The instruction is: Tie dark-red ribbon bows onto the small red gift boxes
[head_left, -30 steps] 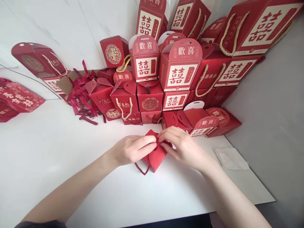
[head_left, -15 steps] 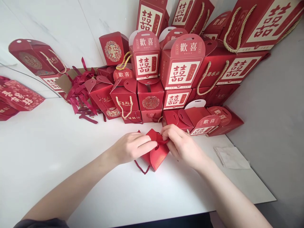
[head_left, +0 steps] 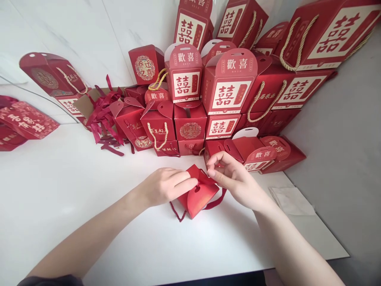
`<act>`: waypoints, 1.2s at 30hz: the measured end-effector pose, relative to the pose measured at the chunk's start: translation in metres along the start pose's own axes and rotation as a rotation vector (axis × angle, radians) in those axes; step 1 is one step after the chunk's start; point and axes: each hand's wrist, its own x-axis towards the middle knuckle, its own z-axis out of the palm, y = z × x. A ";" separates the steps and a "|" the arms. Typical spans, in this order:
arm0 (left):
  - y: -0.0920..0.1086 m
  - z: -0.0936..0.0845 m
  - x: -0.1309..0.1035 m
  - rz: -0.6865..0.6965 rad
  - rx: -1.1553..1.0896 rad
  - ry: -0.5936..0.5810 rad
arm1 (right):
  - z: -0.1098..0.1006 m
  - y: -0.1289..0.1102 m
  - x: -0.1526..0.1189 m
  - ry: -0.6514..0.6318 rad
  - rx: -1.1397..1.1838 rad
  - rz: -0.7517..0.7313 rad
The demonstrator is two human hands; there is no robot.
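Observation:
A small red gift box [head_left: 201, 198] sits on the white table, turned cornerwise, with curved top flaps and a hole in the front flap. A dark red cord handle [head_left: 177, 212] hangs at its left corner, and a red ribbon [head_left: 216, 200] loops out at its right side. My left hand [head_left: 171, 184] is closed at the box's top left, its fingers pinching the ribbon by the flaps. Just right of the box top, my right hand [head_left: 228, 172] has its thumb and fingers curved and apart, with nothing clearly held.
Many stacked red boxes [head_left: 190, 127] line the back. Behind them on the left, a carton [head_left: 85, 105] holds dark red ribbons [head_left: 104, 107]. More red boxes [head_left: 29, 119] stand at far left. A folded white cloth [head_left: 293, 200] lies at right, near the grey wall [head_left: 342, 159].
My right hand has loosened and drawn slightly right and up from the box top. The ribbon loop now shows at the box's right side. The view has shifted slightly.

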 end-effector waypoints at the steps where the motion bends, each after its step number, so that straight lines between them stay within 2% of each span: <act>1: 0.000 0.000 -0.001 -0.039 -0.033 -0.014 | 0.001 0.001 0.000 -0.003 -0.024 -0.025; 3: -0.002 -0.002 -0.002 -0.201 -0.178 -0.079 | 0.002 0.002 -0.001 -0.013 -0.063 -0.068; 7: -0.009 -0.012 0.001 -0.657 -0.605 -0.281 | -0.001 0.003 -0.002 -0.010 -0.158 -0.097; 10: -0.015 -0.020 0.004 -0.836 -0.812 -0.398 | -0.004 0.000 -0.002 -0.026 -0.199 -0.100; 15: -0.023 -0.026 0.004 -0.924 -0.981 -0.550 | -0.009 -0.003 -0.004 -0.056 -0.282 -0.126; 19: -0.031 -0.026 0.002 -1.037 -1.077 -0.647 | -0.017 -0.002 -0.003 -0.097 -0.432 -0.131; 23: -0.041 -0.027 0.001 -1.144 -1.153 -0.822 | -0.021 0.001 -0.001 -0.135 -0.500 -0.046; 26: -0.046 -0.030 0.000 -1.151 -1.187 -0.920 | -0.021 0.000 0.000 -0.130 -0.440 0.070; 28: -0.047 -0.033 0.000 -1.139 -1.176 -0.932 | -0.018 -0.003 0.000 -0.076 -0.454 0.123; 32: -0.046 -0.035 0.000 -1.133 -1.129 -0.910 | -0.011 -0.009 -0.003 0.041 -0.616 0.112; 36: -0.041 -0.034 0.002 -1.138 -1.145 -0.899 | -0.005 -0.009 -0.004 -0.004 -0.662 0.184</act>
